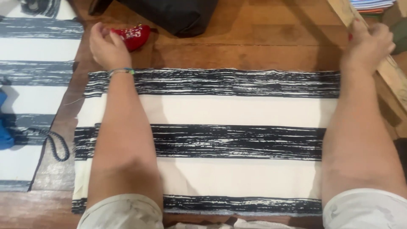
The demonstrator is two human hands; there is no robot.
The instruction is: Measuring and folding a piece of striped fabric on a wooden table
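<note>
Fabric (220,135), striped in cream and black, lies spread flat on a brown wooden bench (254,46), its stripes running left to right across the view. The weave looks smooth, with no visible folds across the middle. Both forearms reach over it toward the far edge.

The left hand (107,44) sits at the far left corner of the fabric, just beyond its edge, fingers curled inward; the grip is mostly closed, but whether it pinches the cloth corner cannot be told from this angle. A thin bracelet (122,71) circles that wrist. Just beside the hand lies a small red pouch-like object (135,34), touching or nearly touching the fingers.

The right hand (368,44) is at the far right corner, fingers bent and drawn together, nails painted red. Its grip is near closed at the fabric edge; contact with the cloth cannot be confirmed. It rests against a pale wooden beam (394,74) that runs diagonally along the right side.

To the left, a second piece of striped cloth (34,51) in the same pattern covers the bench, with a blue item (5,125) and a dark cord (57,146) on it. A black bag (178,15) sits at the far edge of the bench. Stacked coloured sheets (373,5) show top right.
</note>
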